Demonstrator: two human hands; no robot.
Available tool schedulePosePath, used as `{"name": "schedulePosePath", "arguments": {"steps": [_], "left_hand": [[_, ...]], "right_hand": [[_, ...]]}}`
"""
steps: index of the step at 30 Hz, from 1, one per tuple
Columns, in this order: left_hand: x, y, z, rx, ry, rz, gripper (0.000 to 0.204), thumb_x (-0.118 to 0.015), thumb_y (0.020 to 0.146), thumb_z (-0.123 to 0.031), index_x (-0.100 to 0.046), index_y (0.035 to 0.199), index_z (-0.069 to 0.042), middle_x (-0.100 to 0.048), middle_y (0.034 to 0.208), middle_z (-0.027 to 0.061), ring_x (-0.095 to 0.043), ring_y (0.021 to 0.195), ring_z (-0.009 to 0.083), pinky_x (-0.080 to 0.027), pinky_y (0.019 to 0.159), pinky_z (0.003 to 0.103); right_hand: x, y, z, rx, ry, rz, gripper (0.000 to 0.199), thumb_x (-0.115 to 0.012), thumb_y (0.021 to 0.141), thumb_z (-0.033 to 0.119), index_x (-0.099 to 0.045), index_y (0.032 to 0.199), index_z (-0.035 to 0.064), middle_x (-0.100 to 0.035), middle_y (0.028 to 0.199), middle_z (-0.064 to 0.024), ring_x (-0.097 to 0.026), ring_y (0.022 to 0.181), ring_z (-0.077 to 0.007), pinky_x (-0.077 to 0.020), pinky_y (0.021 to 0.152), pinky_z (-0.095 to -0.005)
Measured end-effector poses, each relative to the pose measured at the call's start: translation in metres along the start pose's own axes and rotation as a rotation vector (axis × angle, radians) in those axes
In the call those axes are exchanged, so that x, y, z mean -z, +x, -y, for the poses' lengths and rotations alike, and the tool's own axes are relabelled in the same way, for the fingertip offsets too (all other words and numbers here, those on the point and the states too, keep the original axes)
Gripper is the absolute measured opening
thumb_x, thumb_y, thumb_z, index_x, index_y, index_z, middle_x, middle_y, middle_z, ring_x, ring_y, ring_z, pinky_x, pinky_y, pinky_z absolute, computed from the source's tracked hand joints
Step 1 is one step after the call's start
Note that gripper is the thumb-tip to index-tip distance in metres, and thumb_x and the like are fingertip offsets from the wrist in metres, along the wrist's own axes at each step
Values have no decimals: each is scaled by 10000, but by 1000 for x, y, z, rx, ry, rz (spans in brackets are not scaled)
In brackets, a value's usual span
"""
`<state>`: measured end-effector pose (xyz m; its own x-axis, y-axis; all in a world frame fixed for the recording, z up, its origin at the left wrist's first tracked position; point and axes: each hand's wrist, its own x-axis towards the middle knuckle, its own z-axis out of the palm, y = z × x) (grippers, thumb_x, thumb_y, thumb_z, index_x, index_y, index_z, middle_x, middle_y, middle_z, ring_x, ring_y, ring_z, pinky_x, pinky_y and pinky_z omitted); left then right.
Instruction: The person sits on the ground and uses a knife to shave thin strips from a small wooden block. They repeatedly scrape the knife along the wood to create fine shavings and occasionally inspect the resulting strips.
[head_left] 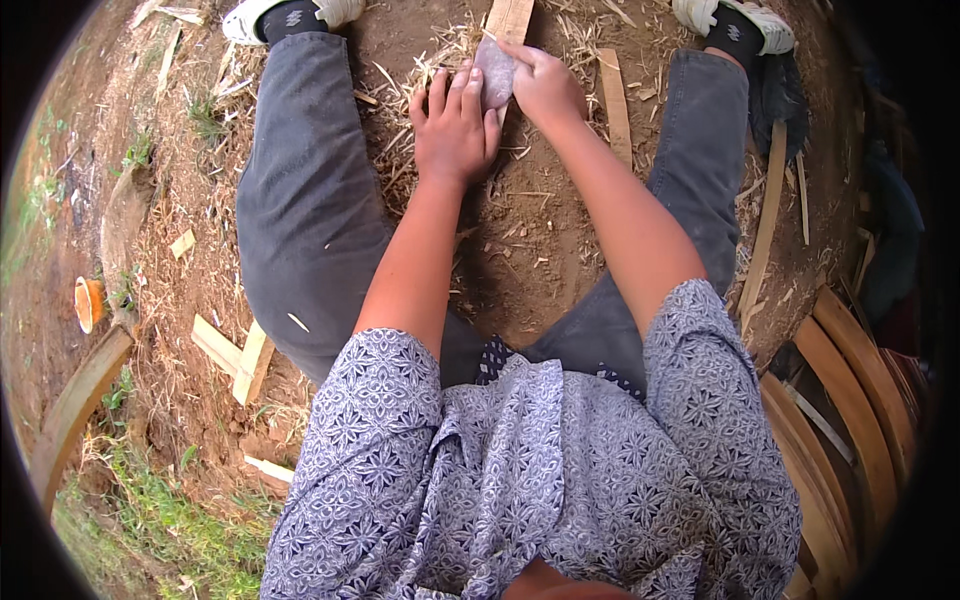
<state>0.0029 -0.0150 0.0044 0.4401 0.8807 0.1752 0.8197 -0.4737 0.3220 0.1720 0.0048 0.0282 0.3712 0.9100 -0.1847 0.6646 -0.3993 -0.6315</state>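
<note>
2 hands are holding a pale sheet (494, 75) against a wooden strip (513, 16), far centre.

The left hand's (455, 142) fingers are lying loosely spread at its left edge; the right hand's (548, 92) are gripping its right. Uneven pressure could be skidding the strip over loose shavings (450, 48), scraping knuckles.

The board (513, 14) lies between the shoes (770, 28)
</note>
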Motion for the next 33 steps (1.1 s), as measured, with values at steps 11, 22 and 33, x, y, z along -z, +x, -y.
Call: {"name": "schedulePosePath", "arguments": {"steps": [11, 22, 33], "left_hand": [[1, -1, -4, -3, -25, -8, 603, -521, 969, -389, -519, 1492, -88, -486, 1589, 88, -392, 1475, 334, -214, 1215, 534], [5, 3, -3, -11, -13, -10, 603, -512, 969, -347, -499, 1491, -46, -517, 1558, 118, -400, 1470, 333, -224, 1218, 504], [7, 5, -3, -15, -24, -20, 599, -516, 958, -331, -506, 1483, -45, -517, 1555, 124, -415, 1460, 343, -245, 1204, 503]], "right_hand": [[10, -23, 15, -155, 24, 84, 361, -491, 1023, 307, -733, 1285, 362, -761, 1164, -86, -738, 997, -336, -582, 901, -422], [7, -25, 16, -152, 35, 80, 329, -553, 1028, 284, -739, 1295, 330, -743, 1247, -98, -738, 1050, -301, -572, 904, -364], [5, -44, -8, -83, 94, 68, 369, -495, 1036, 243, -734, 1296, 349, -745, 1253, -48, -736, 1058, -289, -579, 917, -400]]}}
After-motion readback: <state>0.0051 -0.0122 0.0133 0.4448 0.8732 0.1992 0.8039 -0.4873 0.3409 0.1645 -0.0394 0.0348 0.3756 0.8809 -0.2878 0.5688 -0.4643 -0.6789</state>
